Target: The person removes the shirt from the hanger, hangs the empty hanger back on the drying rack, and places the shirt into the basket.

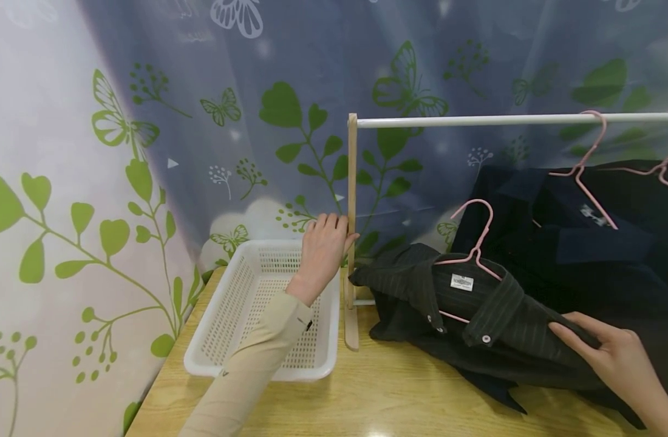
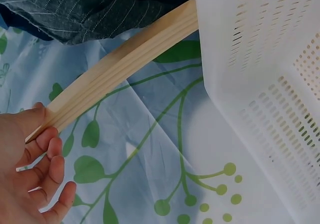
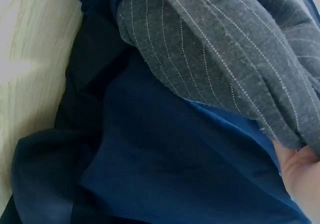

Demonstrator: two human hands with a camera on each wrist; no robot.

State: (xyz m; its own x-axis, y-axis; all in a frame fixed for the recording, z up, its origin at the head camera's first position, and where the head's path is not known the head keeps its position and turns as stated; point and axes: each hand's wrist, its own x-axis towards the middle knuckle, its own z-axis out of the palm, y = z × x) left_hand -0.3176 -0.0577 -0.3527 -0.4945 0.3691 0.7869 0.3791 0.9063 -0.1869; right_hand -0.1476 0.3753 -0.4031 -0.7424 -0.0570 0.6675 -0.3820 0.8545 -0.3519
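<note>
My left hand (image 1: 324, 254) pinches the wooden upright (image 1: 352, 176) of a clothes rack between thumb and fingers, as the left wrist view shows on the pale post (image 2: 120, 67). With my right hand (image 1: 620, 355) I grip a dark pinstriped shirt (image 1: 531, 325) at its shoulder. Inside the shirt's collar sits a pink hanger (image 1: 478, 246), its hook free of the rail. In the right wrist view the striped cloth (image 3: 210, 59) bunches near my thumb; most of the fingers are hidden.
A white perforated basket (image 1: 203, 346) stands on the wooden table (image 1: 399, 388), left of the rack. Dark garments (image 1: 596, 273) hang at the right from pink hangers on the white rail (image 1: 465, 121). Behind everything is a patterned curtain (image 1: 312, 60).
</note>
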